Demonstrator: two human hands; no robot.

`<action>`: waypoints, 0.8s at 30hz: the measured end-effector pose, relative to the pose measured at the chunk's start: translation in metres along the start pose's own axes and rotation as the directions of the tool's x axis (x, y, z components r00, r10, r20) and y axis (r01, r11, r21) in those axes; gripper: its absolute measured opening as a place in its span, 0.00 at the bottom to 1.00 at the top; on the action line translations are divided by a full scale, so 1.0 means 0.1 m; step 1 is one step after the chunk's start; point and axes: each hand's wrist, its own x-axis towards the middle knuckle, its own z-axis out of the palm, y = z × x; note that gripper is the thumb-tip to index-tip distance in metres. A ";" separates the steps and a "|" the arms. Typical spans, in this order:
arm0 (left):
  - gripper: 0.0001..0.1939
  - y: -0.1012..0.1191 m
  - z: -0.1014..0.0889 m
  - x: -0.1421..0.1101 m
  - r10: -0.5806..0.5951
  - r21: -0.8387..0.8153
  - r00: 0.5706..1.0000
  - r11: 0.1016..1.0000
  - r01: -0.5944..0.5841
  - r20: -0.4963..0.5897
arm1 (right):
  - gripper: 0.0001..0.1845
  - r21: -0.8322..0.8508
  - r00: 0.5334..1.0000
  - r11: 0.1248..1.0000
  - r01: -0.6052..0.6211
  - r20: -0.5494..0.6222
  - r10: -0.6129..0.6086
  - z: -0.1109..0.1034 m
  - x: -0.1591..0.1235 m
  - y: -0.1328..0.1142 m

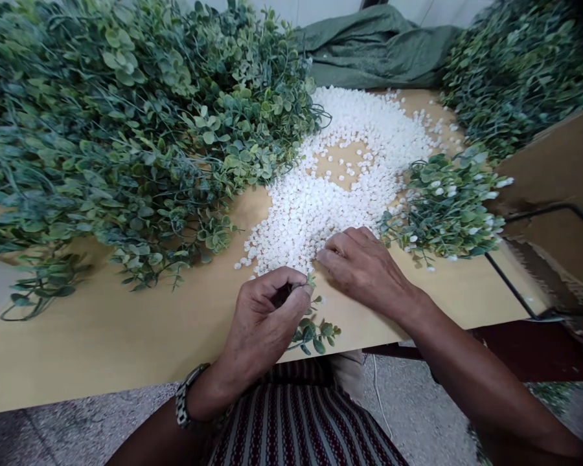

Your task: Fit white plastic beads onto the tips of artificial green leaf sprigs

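Observation:
My left hand (267, 317) pinches a sprig of artificial greenery (315, 333) between thumb and fingertips, near the table's front edge. The sprig's leaves hang down beside the hand, and a small white tip shows on it. At the near rim of a heap of small white beads (311, 213), my right hand (364, 268) has its fingers curled together, touching the beads. Whatever those fingertips hold is hidden. To the right lies a bunch of green sprigs with white tips (451, 207).
A large pile of artificial greenery (140, 129) covers the table's left and back. More greenery (529, 71) stands at the back right. A green cloth sack (379, 45) lies behind the beads. A cardboard box (558, 188) and a black metal frame (510, 285) are at the right edge.

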 end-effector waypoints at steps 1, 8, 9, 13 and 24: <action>0.07 0.01 0.00 0.00 0.004 -0.001 1.000 1.000 -0.004 0.009 | 0.10 0.044 0.999 0.999 -0.028 -0.032 0.030 0.00 0.00 0.00; 0.06 0.01 0.00 0.00 0.066 -0.091 0.998 0.994 -0.064 0.009 | 0.06 0.666 0.919 0.704 -0.247 -0.068 0.387 -0.07 -0.03 0.01; 0.05 0.02 0.01 0.00 0.061 -0.131 0.998 0.990 -0.061 -0.004 | 0.06 0.714 0.907 0.655 -0.250 -0.064 0.416 -0.08 -0.03 0.01; 0.02 0.06 0.05 0.01 -0.060 -0.304 0.998 0.951 0.056 -0.005 | 0.05 0.850 0.867 0.473 -0.230 -0.042 0.497 -0.12 -0.04 -0.03; 0.04 0.12 0.12 0.04 0.023 -0.270 0.999 0.963 -0.030 -0.029 | 0.04 0.979 0.821 0.027 -0.200 0.153 0.550 -0.12 -0.03 -0.32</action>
